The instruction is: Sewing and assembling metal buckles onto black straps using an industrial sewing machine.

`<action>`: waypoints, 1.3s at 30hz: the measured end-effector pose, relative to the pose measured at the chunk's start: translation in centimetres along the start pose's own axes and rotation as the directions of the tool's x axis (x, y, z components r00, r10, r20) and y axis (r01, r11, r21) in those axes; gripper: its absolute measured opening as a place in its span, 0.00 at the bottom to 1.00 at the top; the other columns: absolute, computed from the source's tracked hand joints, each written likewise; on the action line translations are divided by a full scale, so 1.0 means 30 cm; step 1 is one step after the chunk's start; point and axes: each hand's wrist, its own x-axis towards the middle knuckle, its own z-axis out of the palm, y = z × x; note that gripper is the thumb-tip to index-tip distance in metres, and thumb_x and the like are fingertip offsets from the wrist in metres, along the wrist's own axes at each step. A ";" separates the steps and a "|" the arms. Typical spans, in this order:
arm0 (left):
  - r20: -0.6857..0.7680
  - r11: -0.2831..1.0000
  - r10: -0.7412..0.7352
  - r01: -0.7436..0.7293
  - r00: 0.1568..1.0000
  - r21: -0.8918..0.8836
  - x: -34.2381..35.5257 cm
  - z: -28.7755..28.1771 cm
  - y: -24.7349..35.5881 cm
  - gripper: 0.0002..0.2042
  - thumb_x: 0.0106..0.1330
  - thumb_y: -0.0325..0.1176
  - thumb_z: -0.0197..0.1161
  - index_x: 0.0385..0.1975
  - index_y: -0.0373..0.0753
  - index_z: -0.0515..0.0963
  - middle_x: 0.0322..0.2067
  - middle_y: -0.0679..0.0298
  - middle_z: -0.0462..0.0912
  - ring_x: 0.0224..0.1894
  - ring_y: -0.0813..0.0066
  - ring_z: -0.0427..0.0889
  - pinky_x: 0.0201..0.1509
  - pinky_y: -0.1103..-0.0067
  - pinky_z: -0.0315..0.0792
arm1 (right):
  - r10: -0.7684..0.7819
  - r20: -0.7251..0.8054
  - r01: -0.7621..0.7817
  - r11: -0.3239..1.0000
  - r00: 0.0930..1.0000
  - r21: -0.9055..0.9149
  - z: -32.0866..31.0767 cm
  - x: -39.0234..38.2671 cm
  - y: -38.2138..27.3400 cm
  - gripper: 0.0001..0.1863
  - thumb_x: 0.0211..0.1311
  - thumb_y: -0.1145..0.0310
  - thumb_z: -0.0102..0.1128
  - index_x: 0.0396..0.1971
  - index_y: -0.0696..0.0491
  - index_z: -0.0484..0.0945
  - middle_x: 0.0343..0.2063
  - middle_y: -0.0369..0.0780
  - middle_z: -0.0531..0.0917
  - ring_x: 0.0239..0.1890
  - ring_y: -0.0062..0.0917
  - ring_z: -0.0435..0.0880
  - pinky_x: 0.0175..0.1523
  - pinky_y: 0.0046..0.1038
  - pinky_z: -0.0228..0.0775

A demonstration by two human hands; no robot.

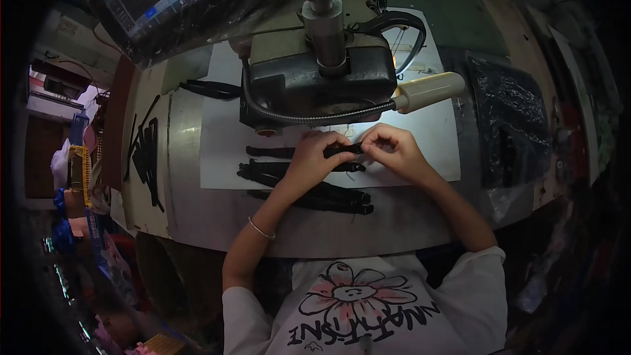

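Both hands meet just in front of a sewing machine (pixel 315 85), over a white sheet on the table. My left hand (pixel 314 159) pinches a narrow black fabric strip (pixel 340 150) between thumb and fingers. At the strip's right end, my right hand (pixel 394 152) closes its thumb and fingertips on it. Under and beside my left wrist lies a pile of similar black strips (pixel 338 197), partly hidden by the forearm. What the fabric is meant to be cannot be made out.
A cream-handled lamp (pixel 430 92) on a flexible metal neck juts out right of the machine head. A lit screen (pixel 171 3) stands at the upper left. More black strips (pixel 148 158) lie at the table's left side. A dark plastic bag (pixel 513 121) lies at the right.
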 end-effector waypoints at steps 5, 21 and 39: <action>-0.224 0.981 0.005 -0.049 0.975 -0.188 0.021 0.033 -0.021 0.10 0.50 0.34 0.68 0.28 0.36 0.79 0.24 0.63 0.80 0.28 0.74 0.78 0.35 0.80 0.70 | -0.095 -0.331 0.015 0.972 0.939 -0.235 0.015 -0.003 -0.040 0.02 0.53 0.76 0.57 0.25 0.58 0.73 0.19 0.33 0.77 0.21 0.11 0.74 0.26 0.14 0.65; -0.297 0.999 0.006 -0.021 0.955 -0.049 -0.002 0.071 0.003 0.07 0.53 0.37 0.65 0.27 0.42 0.81 0.25 0.70 0.82 0.33 0.77 0.76 0.50 0.77 0.56 | -0.571 -0.227 0.169 0.556 0.789 -0.814 0.097 -0.013 -0.006 0.08 0.45 0.76 0.60 0.18 0.55 0.68 0.14 0.39 0.71 0.16 0.30 0.73 0.21 0.28 0.64; -0.391 0.989 0.147 -0.132 0.908 0.064 -0.008 0.090 0.018 0.06 0.51 0.35 0.65 0.24 0.41 0.79 0.20 0.69 0.78 0.28 0.73 0.74 0.51 0.73 0.57 | -0.524 -0.233 0.196 0.638 0.820 -0.745 0.114 -0.019 0.028 0.07 0.47 0.75 0.60 0.21 0.56 0.70 0.15 0.40 0.73 0.16 0.30 0.74 0.21 0.27 0.65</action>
